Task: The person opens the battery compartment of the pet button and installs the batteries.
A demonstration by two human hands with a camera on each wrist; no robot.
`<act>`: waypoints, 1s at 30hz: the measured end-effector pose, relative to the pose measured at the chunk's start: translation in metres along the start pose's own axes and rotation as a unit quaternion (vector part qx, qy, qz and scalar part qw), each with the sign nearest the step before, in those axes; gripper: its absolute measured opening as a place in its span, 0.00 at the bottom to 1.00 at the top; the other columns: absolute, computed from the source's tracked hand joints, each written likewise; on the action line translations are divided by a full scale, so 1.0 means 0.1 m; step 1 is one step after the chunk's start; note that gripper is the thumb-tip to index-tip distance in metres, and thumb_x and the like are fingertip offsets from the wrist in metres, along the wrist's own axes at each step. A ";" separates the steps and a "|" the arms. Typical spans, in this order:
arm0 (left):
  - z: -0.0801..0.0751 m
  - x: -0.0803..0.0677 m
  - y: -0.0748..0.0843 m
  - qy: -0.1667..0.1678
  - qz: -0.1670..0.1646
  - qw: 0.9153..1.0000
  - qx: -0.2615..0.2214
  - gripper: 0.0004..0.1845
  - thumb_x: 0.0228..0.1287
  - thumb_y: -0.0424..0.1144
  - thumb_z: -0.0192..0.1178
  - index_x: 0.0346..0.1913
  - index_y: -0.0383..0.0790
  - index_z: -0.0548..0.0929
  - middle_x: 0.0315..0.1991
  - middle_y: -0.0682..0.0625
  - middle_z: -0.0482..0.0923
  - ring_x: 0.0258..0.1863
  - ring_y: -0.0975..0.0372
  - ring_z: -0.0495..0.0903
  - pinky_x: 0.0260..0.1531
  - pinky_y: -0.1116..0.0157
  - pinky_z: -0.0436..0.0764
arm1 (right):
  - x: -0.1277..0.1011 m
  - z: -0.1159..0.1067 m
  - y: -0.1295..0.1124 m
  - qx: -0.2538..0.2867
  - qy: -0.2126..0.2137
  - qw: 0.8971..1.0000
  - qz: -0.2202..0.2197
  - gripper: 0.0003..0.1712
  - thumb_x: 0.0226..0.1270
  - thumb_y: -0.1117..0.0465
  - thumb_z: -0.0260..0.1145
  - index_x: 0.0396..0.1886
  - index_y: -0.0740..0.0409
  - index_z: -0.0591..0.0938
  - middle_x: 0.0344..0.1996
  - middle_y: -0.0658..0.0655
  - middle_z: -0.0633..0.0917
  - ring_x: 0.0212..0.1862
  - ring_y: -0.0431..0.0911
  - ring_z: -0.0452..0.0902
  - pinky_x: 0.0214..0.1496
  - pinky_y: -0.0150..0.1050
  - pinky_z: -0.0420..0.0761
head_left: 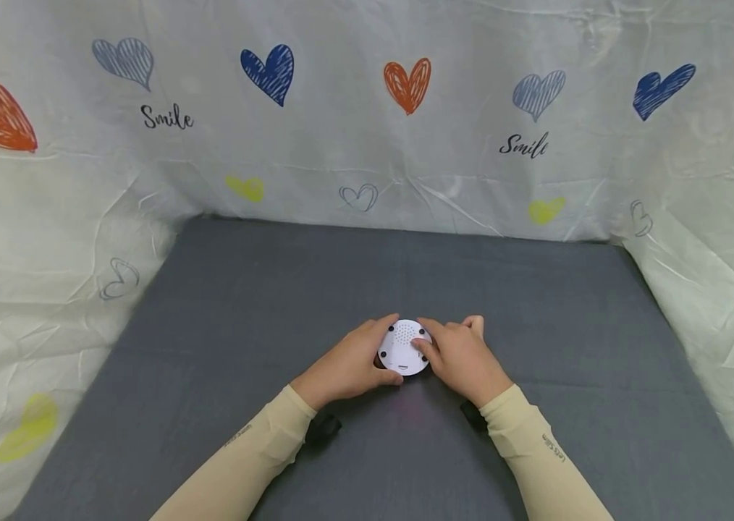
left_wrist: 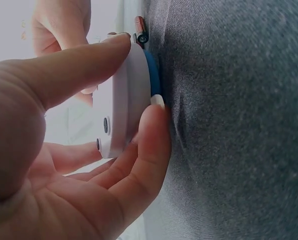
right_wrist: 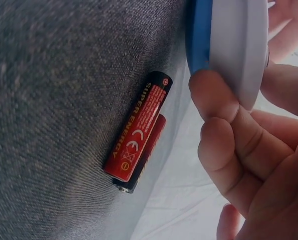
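Observation:
Between both hands is a round white device with small round holes and dark feet on its upward face. Its other side is blue, low over the grey cloth in the left wrist view. My left hand grips its left side, thumb at the near edge and fingers curled round the rim. My right hand holds the right side, the thumb resting on the holed face and curled fingers supporting the edge. Beside the right hand, two red and black batteries lie together on the cloth; the head view hides them.
Grey cloth covers the table. White sheeting printed with hearts and "Smile" rises behind it and along both sides. Dark wrist cameras show beneath the cream sleeves.

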State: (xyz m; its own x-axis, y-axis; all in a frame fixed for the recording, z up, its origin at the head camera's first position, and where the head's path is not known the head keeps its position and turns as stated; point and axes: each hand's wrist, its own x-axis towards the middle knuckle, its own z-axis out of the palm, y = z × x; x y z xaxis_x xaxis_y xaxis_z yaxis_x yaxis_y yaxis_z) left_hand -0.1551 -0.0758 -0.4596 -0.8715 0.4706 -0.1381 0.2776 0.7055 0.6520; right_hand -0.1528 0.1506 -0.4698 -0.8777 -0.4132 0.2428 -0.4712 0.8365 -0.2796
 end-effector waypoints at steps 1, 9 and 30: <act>0.00 0.00 0.00 -0.001 0.000 1.000 0.002 0.53 0.64 0.47 0.80 0.86 0.41 0.61 0.75 0.40 0.73 0.64 0.53 0.80 0.60 0.53 0.80 | 0.00 0.00 0.00 0.000 -0.001 1.000 0.000 0.23 0.81 0.50 0.68 0.65 0.59 0.87 0.25 0.51 0.87 0.32 0.45 0.84 0.49 0.52 0.58; -0.01 0.00 0.01 0.000 -0.001 1.000 0.001 0.52 0.65 0.49 0.79 0.86 0.42 0.62 0.73 0.41 0.75 0.60 0.55 0.80 0.59 0.53 0.81 | 0.01 0.01 0.01 -0.005 -0.004 1.000 0.007 0.23 0.81 0.50 0.68 0.64 0.60 0.87 0.30 0.54 0.90 0.35 0.48 0.87 0.50 0.53 0.59; 0.01 0.00 -0.02 0.001 -0.010 1.000 -0.004 0.52 0.67 0.53 0.77 0.86 0.43 0.61 0.65 0.44 0.78 0.46 0.61 0.79 0.46 0.60 0.81 | 0.02 -0.15 0.01 0.037 0.043 0.994 -0.096 0.23 0.66 0.51 0.83 0.57 0.53 0.90 0.60 0.54 0.88 0.63 0.50 0.82 0.62 0.54 0.78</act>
State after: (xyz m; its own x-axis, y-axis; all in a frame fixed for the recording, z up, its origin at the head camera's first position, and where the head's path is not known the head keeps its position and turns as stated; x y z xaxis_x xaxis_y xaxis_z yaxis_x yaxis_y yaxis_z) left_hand -0.1556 -0.0765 -0.4612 -0.8781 0.4545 -0.1497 0.2562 0.7108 0.6551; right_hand -0.1536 0.1558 -0.4560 -0.7615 -0.5279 0.3761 -0.6375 0.7147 -0.2876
